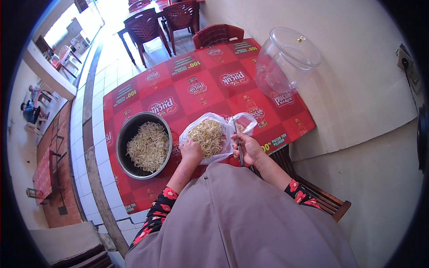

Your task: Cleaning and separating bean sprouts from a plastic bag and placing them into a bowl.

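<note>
A white plastic bag (213,158) of bean sprouts (207,136) lies spread on the table in front of me. At its left edge, my left hand (191,151) is closed, fingers curled down against the bag and sprouts; what they grip is hidden. My right hand (251,151) is wrapped around a knife (235,129), its thin blade pointing away from me beside the bag's right edge. Just beyond that hand sits a smaller plastic bag (248,119), its contents partly covered. Left of the big bag, a deep metal pot (120,154) holds a heap of sprouts (149,147).
The table (178,87) has a red printed cover. A large clear plastic jar (279,58) stands at its far right, by the wall. Red plastic chairs (145,29) stand beyond. A brown wooden seat (319,194) is at my right. Two people (33,107) sit far left.
</note>
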`<action>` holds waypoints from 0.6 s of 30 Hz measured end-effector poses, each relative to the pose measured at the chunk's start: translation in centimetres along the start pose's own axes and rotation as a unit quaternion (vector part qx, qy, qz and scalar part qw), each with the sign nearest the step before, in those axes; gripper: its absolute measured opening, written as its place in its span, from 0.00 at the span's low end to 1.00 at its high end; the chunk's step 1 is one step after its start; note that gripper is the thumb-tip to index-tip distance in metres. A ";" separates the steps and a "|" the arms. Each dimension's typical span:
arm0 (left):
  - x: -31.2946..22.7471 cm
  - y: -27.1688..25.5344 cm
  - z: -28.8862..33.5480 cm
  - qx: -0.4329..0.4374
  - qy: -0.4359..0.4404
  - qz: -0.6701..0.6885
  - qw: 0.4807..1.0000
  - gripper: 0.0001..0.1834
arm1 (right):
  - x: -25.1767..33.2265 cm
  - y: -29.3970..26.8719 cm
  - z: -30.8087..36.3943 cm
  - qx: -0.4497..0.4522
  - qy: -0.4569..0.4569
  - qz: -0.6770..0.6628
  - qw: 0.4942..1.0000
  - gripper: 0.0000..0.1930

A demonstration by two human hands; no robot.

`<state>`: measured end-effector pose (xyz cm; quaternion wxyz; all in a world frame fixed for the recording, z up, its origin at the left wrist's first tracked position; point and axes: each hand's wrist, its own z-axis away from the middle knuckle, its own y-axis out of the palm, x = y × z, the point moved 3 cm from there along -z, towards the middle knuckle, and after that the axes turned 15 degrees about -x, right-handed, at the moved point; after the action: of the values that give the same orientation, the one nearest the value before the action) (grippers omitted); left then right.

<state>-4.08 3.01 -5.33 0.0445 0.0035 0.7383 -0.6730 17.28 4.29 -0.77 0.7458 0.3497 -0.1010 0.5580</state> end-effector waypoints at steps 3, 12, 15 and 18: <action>0.7 -0.1 -0.2 -0.015 -0.024 0.055 0.998 0.11 | 0.2 0.3 0.3 0.009 -0.012 0.011 1.000 0.16; 1.5 0.2 0.2 -0.073 -0.018 0.123 0.990 0.11 | 0.1 1.5 0.2 0.040 -0.030 0.044 0.998 0.14; 1.8 -0.7 -0.4 -0.037 -0.069 0.230 0.970 0.10 | 0.3 1.4 0.2 0.040 -0.044 0.042 0.997 0.13; 2.5 -0.3 -0.8 -0.022 -0.147 0.372 0.916 0.09 | 0.3 1.8 0.3 0.043 -0.052 0.041 0.997 0.12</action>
<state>-6.65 3.60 -5.16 0.3993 0.1781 0.6836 -0.5844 15.86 4.54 0.38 0.7002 0.4061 -0.1298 0.5727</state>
